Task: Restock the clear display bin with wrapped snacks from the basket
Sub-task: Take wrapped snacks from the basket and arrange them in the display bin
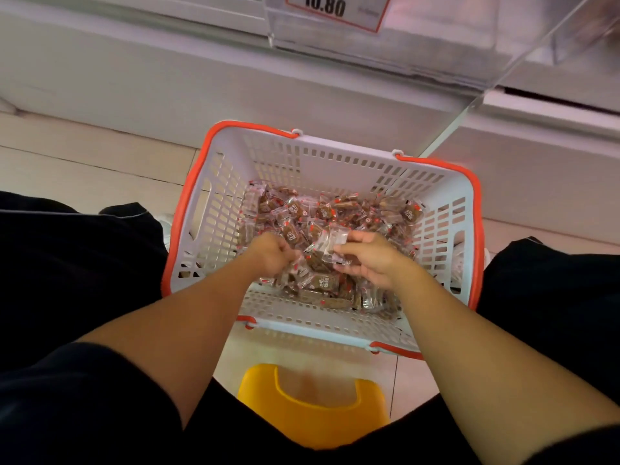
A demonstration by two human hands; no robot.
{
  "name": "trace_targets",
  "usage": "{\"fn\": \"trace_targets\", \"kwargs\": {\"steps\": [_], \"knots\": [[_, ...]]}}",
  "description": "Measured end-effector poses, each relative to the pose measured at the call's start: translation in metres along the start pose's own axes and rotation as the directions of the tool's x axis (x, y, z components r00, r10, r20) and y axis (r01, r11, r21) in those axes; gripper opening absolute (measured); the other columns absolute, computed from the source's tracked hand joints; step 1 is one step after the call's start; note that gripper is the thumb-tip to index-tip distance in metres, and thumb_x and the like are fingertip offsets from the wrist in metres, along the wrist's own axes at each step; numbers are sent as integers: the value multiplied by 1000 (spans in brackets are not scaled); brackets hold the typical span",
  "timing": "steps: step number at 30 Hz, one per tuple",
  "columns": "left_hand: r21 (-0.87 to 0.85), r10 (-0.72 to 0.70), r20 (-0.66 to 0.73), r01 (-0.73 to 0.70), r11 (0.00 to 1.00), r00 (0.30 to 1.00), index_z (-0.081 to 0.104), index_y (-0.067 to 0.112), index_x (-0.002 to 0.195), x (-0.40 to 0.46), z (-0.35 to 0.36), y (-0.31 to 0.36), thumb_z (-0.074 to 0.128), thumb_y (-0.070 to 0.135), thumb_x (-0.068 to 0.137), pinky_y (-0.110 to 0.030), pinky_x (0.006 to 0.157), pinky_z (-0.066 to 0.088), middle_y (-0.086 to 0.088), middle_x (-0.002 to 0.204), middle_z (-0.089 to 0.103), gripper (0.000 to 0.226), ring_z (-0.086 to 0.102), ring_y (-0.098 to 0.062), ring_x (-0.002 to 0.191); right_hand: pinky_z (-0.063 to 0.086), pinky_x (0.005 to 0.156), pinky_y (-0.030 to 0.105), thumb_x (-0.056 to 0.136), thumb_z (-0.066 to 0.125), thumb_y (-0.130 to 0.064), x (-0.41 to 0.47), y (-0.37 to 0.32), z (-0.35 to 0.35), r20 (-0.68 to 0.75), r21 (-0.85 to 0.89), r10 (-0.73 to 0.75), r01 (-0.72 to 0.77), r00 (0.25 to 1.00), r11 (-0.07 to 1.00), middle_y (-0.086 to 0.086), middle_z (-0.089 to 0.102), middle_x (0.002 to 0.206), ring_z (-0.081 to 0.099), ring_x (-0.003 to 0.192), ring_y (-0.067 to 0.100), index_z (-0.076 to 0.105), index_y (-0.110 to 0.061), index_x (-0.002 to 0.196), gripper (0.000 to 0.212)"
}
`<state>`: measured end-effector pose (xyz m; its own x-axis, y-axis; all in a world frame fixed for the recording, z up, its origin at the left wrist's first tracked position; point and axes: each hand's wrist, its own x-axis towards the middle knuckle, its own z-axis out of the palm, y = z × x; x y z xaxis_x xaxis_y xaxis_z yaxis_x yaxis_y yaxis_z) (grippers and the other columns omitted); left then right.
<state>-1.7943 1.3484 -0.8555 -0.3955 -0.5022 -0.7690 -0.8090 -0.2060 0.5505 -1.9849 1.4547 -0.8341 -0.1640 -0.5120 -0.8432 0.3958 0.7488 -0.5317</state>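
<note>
A white basket (268, 162) with an orange rim stands on the floor in front of me, its bottom covered with several brown wrapped snacks (339, 209) in clear wrappers. Both my hands are down inside it. My left hand (271, 255) is closed around a bunch of snacks. My right hand (365, 256) grips a few more, one clear wrapper sticking up between its fingers. The clear display bin (436, 38) juts out at the top of the view, with a red-edged price tag reading 10.80 on its front.
The white shelf base (167, 82) runs behind the basket. A yellow stool (312, 411) sits under me between my dark-clothed legs. Beige floor tiles (84, 162) lie to the left of the basket.
</note>
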Motion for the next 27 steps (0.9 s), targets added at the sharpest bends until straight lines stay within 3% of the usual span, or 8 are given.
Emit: {"fn": "trace_targets", "kwargs": {"steps": [2, 7, 11, 14, 17, 21, 24, 27], "knots": [[-244, -26, 3, 25, 970, 1000, 61, 5, 73, -1, -2, 11, 68, 24, 91, -16, 37, 39, 5, 50, 62, 27, 52, -4, 38, 57, 86, 38, 85, 73, -1, -1, -13, -2, -3, -1, -33, 33, 999, 999, 8, 73, 110, 68, 99, 19, 67, -9, 113, 30], [-724, -68, 88, 111, 680, 994, 67, 13, 105, 5, -6, 29, 69, 30, 89, -20, 47, 50, -3, 88, 65, 23, 61, -11, 59, 58, 75, 31, 90, 67, -1, -11, -30, -3, 101, 237, 34, -57, 994, 970, 9, 70, 103, 65, 83, 15, 64, -5, 120, 30], [-730, -42, 142, 133, 671, 989, 67, 13, 112, 4, 0, 34, 68, 31, 88, -19, 49, 52, -3, 94, 69, 30, 66, -12, 65, 57, 89, 40, 92, 63, -1, -15, -27, 4, 125, 382, -6, -43, 992, 923, 10, 67, 106, 57, 91, 18, 62, -3, 121, 29], [-698, -36, 197, 166, 696, 980, 61, 12, 116, 2, 3, 35, 69, 38, 86, -18, 44, 50, 0, 95, 70, 41, 71, -15, 72, 57, 79, 35, 96, 59, -1, -17, -31, 8, 105, 159, -64, 47, 992, 986, 13, 67, 115, 59, 96, 20, 62, -8, 125, 30], [-710, -72, 314, 285, 644, 947, 60, 14, 114, -4, 1, 40, 57, 50, 91, -21, 43, 53, -7, 102, 73, 43, 73, -23, 71, 56, 74, 30, 96, 57, 1, -20, -39, 11, 185, -23, -79, 85, 980, 996, 9, 70, 106, 63, 87, 15, 62, -11, 127, 34], [-747, -79, 333, 314, 586, 939, 59, 6, 121, -6, 0, 47, 44, 42, 100, -27, 53, 58, -15, 94, 75, 44, 73, -23, 71, 56, 80, 27, 92, 60, 5, -19, -39, 15, 141, -19, -138, 142, 980, 990, 13, 70, 105, 66, 86, 17, 64, 1, 120, 28], [-762, -29, 329, 284, 582, 944, 63, 10, 113, -9, 2, 55, 39, 49, 100, -31, 59, 58, -11, 87, 74, 48, 71, -20, 70, 53, 93, 32, 89, 63, 7, -21, -38, 17, 102, -108, -198, 208, 975, 972, 12, 71, 106, 66, 91, 18, 68, -4, 109, 23], [-758, 1, 331, 265, 595, 944, 62, 8, 113, -14, 1, 59, 46, 36, 101, -28, 60, 58, -10, 88, 74, 34, 70, -18, 71, 56, 92, 33, 87, 63, 12, -22, -39, 16, 37, -178, -301, 303, 953, 936, 16, 70, 115, 67, 101, 25, 65, -3, 120, 36]]}}
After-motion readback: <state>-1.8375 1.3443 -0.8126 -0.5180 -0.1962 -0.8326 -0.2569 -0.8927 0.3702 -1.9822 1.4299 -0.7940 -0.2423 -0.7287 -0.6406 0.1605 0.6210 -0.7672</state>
